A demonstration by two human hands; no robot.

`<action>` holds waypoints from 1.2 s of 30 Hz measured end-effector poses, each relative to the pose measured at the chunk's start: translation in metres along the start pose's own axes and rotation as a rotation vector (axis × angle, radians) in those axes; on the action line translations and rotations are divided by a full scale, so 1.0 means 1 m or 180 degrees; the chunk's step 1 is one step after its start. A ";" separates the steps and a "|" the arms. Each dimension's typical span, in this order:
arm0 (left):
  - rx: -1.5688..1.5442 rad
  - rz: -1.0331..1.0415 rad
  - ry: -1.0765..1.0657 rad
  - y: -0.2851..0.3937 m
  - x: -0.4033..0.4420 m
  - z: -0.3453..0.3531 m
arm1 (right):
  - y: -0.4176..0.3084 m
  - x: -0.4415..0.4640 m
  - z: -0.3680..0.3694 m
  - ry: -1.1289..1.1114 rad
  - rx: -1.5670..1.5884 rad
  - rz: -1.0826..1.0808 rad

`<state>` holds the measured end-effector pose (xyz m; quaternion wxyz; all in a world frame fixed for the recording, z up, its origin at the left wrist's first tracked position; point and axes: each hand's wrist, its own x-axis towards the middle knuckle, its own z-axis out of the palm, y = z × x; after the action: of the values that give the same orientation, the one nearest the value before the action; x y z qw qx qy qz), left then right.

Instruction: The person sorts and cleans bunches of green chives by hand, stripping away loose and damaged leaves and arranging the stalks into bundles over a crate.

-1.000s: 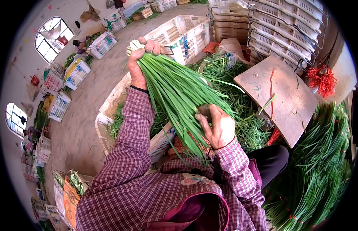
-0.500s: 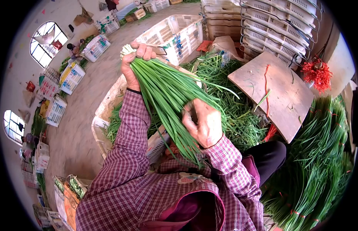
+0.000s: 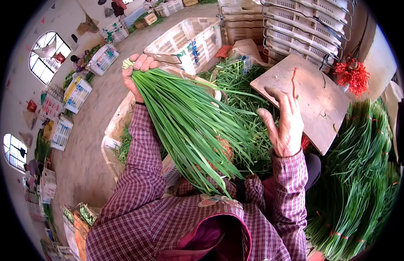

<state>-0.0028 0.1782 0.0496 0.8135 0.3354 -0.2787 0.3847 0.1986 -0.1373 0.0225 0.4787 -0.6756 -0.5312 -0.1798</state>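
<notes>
My left hand (image 3: 139, 71) is wrapped round the pale stem end of a bunch of long green leaves (image 3: 189, 122), which fans out down and to the right over my lap. My right hand (image 3: 284, 122) is raised to the right of the bunch, thumb and fingers apart, holding nothing. It is nearest to the brown square board (image 3: 308, 95), in front of its left edge. A red tie (image 3: 293, 82) lies on the board. Loose green leaves (image 3: 241, 78) are heaped behind the bunch.
An empty-looking white crate (image 3: 184, 43) stands ahead, with stacked crates (image 3: 297, 35) to its right. Red ties (image 3: 352, 76) hang at the right above tied green bundles (image 3: 358, 174). Another person (image 3: 76, 61) sits among crates at the far left.
My right hand has left the leaves and moved right and up, its fingers opening. The bunch has spread wider, while my left hand still grips its stem end. The view has shifted slightly.
</notes>
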 end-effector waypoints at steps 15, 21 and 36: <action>0.0025 -0.0194 -0.0043 -0.024 0.003 0.011 | 0.015 -0.002 0.044 0.0586 0.2870 0.1487; -0.0191 -0.0151 0.0100 -0.015 0.001 -0.001 | -0.010 -0.023 -0.004 -0.0411 0.1873 0.0767; 0.0184 0.0013 0.0162 -0.014 -0.003 -0.001 | -0.035 -0.049 0.043 -0.0805 0.0114 0.0535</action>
<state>0.0078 0.1712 0.0421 0.8095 0.3484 -0.2474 0.4026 0.1375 -0.1286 -0.0190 0.4333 -0.7263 -0.5319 -0.0429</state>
